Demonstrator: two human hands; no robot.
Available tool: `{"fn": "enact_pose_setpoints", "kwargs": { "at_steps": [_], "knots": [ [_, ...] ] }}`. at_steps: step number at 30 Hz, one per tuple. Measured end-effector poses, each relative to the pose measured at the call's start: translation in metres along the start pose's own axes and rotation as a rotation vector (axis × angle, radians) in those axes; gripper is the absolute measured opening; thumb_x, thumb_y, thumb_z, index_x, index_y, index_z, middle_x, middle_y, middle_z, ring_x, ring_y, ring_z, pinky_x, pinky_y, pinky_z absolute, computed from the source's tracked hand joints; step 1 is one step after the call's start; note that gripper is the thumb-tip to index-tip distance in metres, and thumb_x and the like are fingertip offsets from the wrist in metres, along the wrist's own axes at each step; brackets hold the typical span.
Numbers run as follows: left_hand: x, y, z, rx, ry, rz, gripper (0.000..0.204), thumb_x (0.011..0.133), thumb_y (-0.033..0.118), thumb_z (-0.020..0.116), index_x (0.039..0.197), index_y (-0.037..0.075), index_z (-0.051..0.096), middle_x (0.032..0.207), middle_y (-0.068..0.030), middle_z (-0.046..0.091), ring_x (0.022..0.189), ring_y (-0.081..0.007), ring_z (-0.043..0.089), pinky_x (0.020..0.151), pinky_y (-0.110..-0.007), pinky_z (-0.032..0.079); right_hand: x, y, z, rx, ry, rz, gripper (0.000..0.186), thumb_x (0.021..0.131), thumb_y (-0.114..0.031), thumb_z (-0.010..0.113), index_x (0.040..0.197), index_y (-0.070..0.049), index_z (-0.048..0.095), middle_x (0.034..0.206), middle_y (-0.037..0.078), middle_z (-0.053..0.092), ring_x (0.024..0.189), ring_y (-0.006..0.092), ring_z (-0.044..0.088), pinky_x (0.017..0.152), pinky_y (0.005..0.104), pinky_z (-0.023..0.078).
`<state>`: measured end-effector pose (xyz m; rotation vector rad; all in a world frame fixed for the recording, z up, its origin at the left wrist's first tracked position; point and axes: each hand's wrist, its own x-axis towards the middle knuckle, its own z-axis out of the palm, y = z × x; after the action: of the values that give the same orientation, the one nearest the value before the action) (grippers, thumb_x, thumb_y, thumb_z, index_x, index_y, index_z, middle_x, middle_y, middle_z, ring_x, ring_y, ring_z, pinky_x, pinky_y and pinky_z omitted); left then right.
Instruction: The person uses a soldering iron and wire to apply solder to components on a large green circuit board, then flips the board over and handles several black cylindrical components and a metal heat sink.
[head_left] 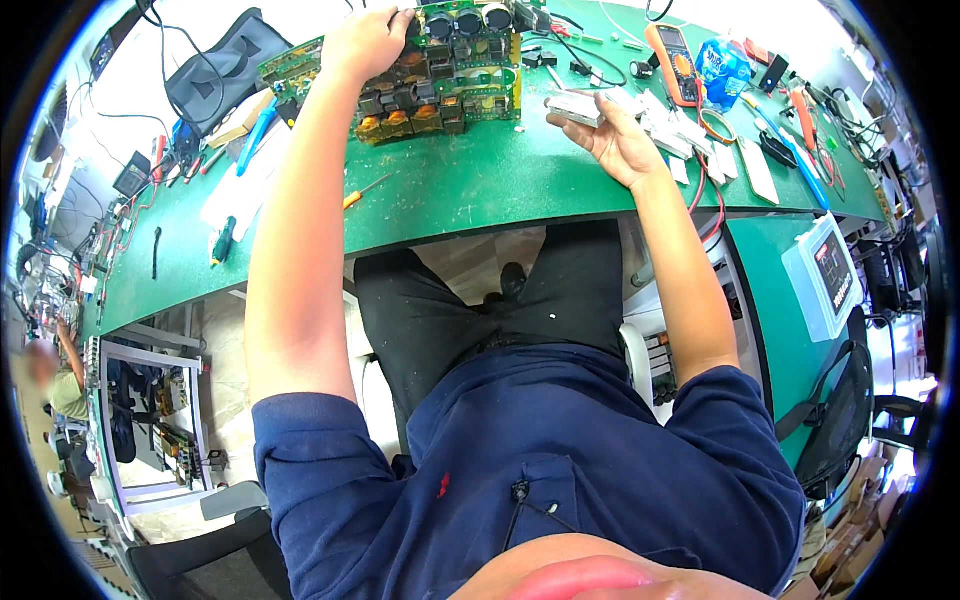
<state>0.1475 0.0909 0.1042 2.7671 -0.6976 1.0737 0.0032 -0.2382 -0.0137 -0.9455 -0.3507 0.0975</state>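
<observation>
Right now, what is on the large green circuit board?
Round components stand near the top of the circuit board, orange-brown parts at its lower edge. The left hand covers part of its upper edge; what lies beneath is hidden.

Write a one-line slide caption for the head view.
At a green workbench, the left hand touches circuit boards while the right hand holds a pale flat piece.
</observation>
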Motion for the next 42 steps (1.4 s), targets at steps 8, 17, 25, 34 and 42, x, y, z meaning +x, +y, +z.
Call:
{"fn": "enact_pose_setpoints", "kwargs": {
  "at_steps": [8,17,25,34,42],
  "knots": [
    [0.0,0.005,-0.004,0.012,-0.029,-0.027,0.043,0.1,0.048,0.041,0.108,0.014,0.065,0.099,-0.0183,0.069,0.097,-0.0417,0.064,0.084,-0.051,0.049,0.005,0.001,-0.006,0.052,0.066,-0.064,0.059,0.102,-0.042,0.047,0.126,0.012,0.048,0.12,0.025,0.062,0.105,0.0323,0.066,0.086,0.0336,0.059],
    [0.004,0.003,-0.002,0.005,-0.086,-0.037,0.047,0.099,0.051,0.039,0.115,0.014,0.064,0.105,-0.0186,0.069,0.101,-0.0415,0.063,0.087,-0.05,0.048,0.004,0.002,-0.021,0.077,0.098,-0.082,0.059,0.102,-0.049,0.042,0.126,0.004,0.049,0.115,0.022,0.066,0.097,0.0327,0.069,0.08,0.0351,0.06],
    [0.002,0.003,-0.004,0.014,-0.095,-0.035,0.046,0.1,0.05,0.038,0.115,0.015,0.062,0.106,-0.0178,0.069,0.102,-0.0419,0.062,0.086,-0.051,0.048,0.004,-0.001,-0.013,0.048,0.122,-0.09,0.068,0.101,-0.058,0.033,0.125,0.004,0.052,0.114,0.023,0.066,0.098,0.0363,0.069,0.078,0.0368,0.061],
    [0.0,0.0,-0.001,-0.002,0.0,0.01,0.044,0.1,0.05,0.037,0.106,0.014,0.062,0.099,-0.0179,0.069,0.098,-0.0423,0.062,0.082,-0.051,0.048,0.005,0.0,-0.017,0.073,0.082,-0.083,0.067,0.103,-0.055,0.025,0.124,0.003,0.053,0.112,0.022,0.067,0.09,0.0339,0.07,0.077,0.0376,0.059],
    [0.006,-0.005,0.001,0.02,-0.107,-0.036,0.044,0.1,0.05,0.037,0.107,0.014,0.062,0.1,-0.0171,0.069,0.099,-0.0417,0.062,0.083,-0.051,0.048,0.003,0.0,-0.018,0.007,0.177,-0.063,0.06,0.104,-0.052,0.029,0.122,0.0,0.055,0.107,0.02,0.068,0.083,0.0319,0.07,0.073,0.0374,0.058]
  ]
}}
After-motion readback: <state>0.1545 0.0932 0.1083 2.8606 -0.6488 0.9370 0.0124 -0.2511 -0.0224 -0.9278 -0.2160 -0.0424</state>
